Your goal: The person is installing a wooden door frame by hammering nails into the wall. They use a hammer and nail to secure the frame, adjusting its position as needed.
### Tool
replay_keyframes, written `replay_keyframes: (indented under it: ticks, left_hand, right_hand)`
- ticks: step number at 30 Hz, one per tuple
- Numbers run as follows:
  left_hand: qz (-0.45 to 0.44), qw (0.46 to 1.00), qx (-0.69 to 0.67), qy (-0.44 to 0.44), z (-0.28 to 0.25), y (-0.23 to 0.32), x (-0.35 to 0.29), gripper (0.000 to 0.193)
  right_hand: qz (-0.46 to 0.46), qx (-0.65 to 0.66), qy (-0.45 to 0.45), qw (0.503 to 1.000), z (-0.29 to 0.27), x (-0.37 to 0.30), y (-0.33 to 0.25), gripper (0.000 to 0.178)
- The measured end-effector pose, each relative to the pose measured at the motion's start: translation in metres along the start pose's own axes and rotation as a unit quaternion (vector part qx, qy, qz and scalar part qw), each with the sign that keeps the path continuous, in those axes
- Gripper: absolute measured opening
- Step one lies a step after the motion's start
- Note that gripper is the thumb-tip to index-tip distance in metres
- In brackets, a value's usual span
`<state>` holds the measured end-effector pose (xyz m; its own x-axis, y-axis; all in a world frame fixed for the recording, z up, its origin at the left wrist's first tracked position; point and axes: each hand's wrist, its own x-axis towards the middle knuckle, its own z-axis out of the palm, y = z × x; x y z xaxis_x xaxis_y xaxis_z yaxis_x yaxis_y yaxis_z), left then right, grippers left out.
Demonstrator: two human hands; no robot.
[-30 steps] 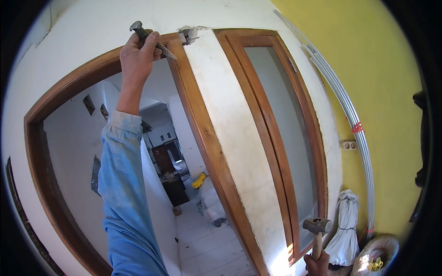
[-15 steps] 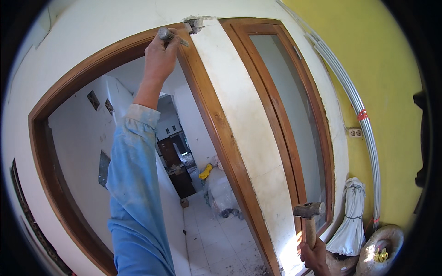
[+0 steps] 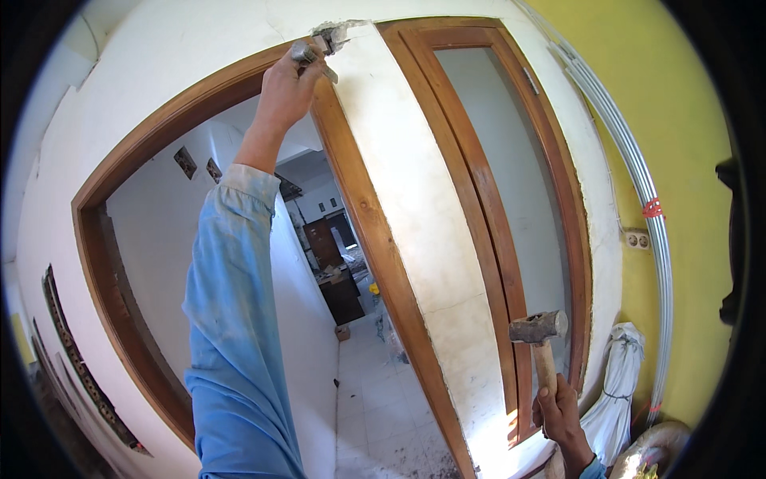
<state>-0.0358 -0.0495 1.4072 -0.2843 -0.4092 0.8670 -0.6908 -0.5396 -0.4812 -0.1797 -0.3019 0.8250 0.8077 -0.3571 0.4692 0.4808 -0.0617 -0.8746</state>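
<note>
My left hand (image 3: 289, 89) is raised to the upper corner of the brown wooden door frame (image 3: 363, 199), its fingers closed around a short grey metal chisel (image 3: 303, 53). The chisel's flat end shows past my fingers, close to a rough broken hole (image 3: 333, 35) in the white wall. Whether it touches the wood or the wall I cannot tell. At lower right, my right hand (image 3: 561, 413) grips the wooden handle of a club hammer (image 3: 539, 327). The hammer is upright with its steel head on top, well apart from the chisel.
Beside the doorway is a narrow white wall strip (image 3: 431, 207), then a wood-framed glass panel (image 3: 519, 160). Long grey pipes (image 3: 638, 160) tied with red lean against the yellow wall, near a socket (image 3: 637, 239) and a tied white bundle (image 3: 621, 367). Through the doorway lies a tiled floor (image 3: 375, 399).
My right hand has lifted the hammer slightly. My left hand and the chisel have come nearer the broken hole. The whole view has shifted a little.
</note>
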Motion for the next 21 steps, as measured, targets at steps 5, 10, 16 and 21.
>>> replay_keyframes:
  ticks: [5, 10, 16, 21]
  left_hand:
    - [0.017, 0.998, 0.022, -0.054, -0.001, -0.002, 0.005, 0.026]
    - [-0.007, 0.996, 0.076, -0.055, -0.001, -0.008, 0.008, 0.029]
    - [-0.008, 0.995, 0.1, -0.009, 0.011, 0.003, 0.002, 0.035]
    - [-0.026, 0.994, 0.105, -0.021, 0.014, 0.011, -0.002, 0.035]
  right_hand:
    - [0.007, 0.02, -0.033, 0.999, -0.012, 0.022, -0.001, 0.048]
    - [0.046, 0.031, -0.083, 0.995, -0.009, 0.038, 0.004, 0.043]
    - [0.07, 0.069, -0.118, 0.988, -0.005, 0.05, 0.006, 0.044]
    - [0.052, 0.076, -0.137, 0.986, 0.001, 0.061, 0.001, 0.046]
